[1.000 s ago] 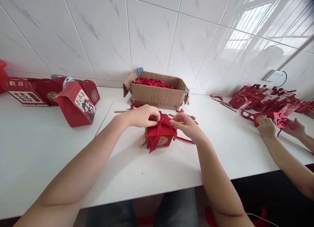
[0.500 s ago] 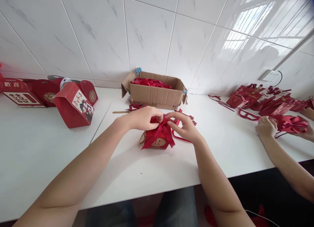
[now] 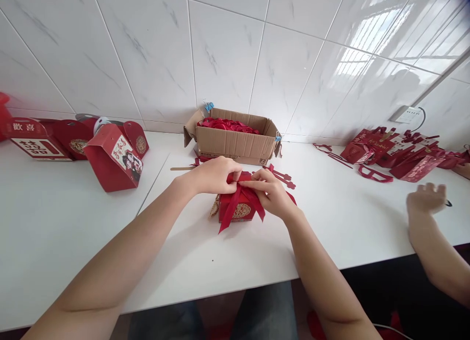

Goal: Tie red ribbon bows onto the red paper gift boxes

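Observation:
A small red gift box (image 3: 241,211) with a round gold emblem stands on the white table in front of me. Red ribbon (image 3: 230,213) is tied across its top, and two tails hang down the front. My left hand (image 3: 220,176) is closed, pinching the ribbon at the knot from the left. From the right, my right hand (image 3: 270,190) grips the ribbon beside the knot, its index finger laid along it. The fingers partly hide the knot. A beige tassel or cord (image 3: 214,207) shows at the box's left side.
Behind the gift box stands a cardboard carton (image 3: 231,145) of red ribbon. Red boxes (image 3: 112,163) stand at the left, and more finished red boxes (image 3: 396,151) at the right. A co-worker's hand (image 3: 426,200) is over the table's right side. A power strip (image 3: 405,114) is on the wall.
My right hand has moved slightly left and closed in on the knot. The ribbon tails hang differently. At the right, the co-worker's hand has moved and the red box it held is out of view.

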### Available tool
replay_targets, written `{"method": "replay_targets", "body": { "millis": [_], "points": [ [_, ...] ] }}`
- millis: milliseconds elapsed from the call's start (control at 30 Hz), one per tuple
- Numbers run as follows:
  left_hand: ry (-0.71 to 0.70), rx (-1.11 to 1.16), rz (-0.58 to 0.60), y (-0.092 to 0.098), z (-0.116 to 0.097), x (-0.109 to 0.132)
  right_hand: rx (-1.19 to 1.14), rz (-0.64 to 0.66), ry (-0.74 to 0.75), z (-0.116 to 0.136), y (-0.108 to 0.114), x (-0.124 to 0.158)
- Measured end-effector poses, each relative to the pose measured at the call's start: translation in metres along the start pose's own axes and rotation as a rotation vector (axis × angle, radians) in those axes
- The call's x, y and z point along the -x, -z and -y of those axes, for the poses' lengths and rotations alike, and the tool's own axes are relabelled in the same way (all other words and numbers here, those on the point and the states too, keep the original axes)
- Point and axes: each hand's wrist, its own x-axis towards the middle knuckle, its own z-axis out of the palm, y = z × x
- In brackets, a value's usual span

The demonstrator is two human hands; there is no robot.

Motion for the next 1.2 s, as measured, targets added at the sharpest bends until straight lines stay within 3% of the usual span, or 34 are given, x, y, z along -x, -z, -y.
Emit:
{"method": "replay_targets", "body": {
  "millis": [267, 500, 900, 1200],
  "points": [
    [-0.008, 0.231, -0.004, 0.000, 0.006, 0.001, -0.065, -0.003, -0.014, 0.005, 0.003, -0.001],
    [0.010, 0.120, 0.019, 0.000, 0.012, 0.000, -0.077, 0.004, -0.019, 0.005, 0.001, 0.000],
    [0.053, 0.302, 0.181, 0.005, 0.015, 0.003, -0.064, 0.015, -0.012, 0.004, 0.001, 0.002],
    [0.076, 0.239, 0.169, 0.001, 0.014, 0.000, -0.081, 0.014, 0.004, 0.008, 0.000, 0.001]
  ]
}}
